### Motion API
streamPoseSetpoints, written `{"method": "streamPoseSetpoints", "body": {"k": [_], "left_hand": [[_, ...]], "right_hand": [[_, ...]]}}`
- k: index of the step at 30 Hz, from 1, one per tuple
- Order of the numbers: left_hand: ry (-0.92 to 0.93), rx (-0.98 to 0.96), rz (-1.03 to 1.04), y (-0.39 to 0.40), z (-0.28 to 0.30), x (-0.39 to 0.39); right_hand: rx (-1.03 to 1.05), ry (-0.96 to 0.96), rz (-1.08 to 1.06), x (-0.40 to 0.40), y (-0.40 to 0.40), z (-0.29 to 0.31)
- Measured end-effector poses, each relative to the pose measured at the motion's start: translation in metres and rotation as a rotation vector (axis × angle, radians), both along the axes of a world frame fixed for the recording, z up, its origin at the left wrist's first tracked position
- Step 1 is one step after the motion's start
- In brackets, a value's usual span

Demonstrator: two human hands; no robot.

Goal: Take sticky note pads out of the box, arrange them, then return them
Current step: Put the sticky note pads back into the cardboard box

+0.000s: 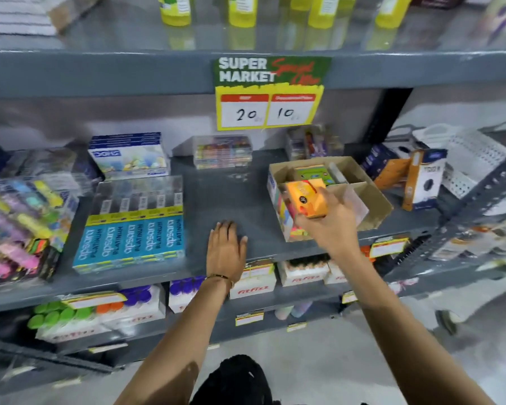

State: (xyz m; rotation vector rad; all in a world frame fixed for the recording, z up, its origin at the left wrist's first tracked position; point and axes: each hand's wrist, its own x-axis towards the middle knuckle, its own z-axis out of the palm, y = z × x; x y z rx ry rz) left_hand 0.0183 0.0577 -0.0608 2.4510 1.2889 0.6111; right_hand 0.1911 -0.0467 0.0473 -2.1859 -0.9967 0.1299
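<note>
An open cardboard box (371, 197) with dividers stands on the grey shelf (222, 194), right of centre. A green-topped sticky note pad (311, 173) lies in its back compartment. My right hand (330, 220) holds an orange sticky note pad (307, 198) just above the box's front left part, fingers wrapped around it. My left hand (227, 248) rests flat on the bare shelf surface left of the box, palm down, fingers slightly spread, holding nothing. The box's front side shows coloured print, partly hidden by my right hand.
Blue apsara pencil boxes (129, 235) sit left of my left hand, with marker packs (15, 226) further left. A white-blue box (129, 156) and clear cases (222, 152) stand at the back. Orange boxes (418, 182) and white baskets (473, 159) stand right. A price sign (269, 93) hangs above.
</note>
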Motion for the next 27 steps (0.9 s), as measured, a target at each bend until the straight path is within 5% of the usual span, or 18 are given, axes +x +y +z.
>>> {"method": "streamPoseSetpoints", "body": {"k": [27], "left_hand": [[0.169, 0.011, 0.01, -0.005, -0.002, 0.004]], "right_hand": [[-0.377, -0.081, 0.093, 0.068, -0.013, -0.027]]}}
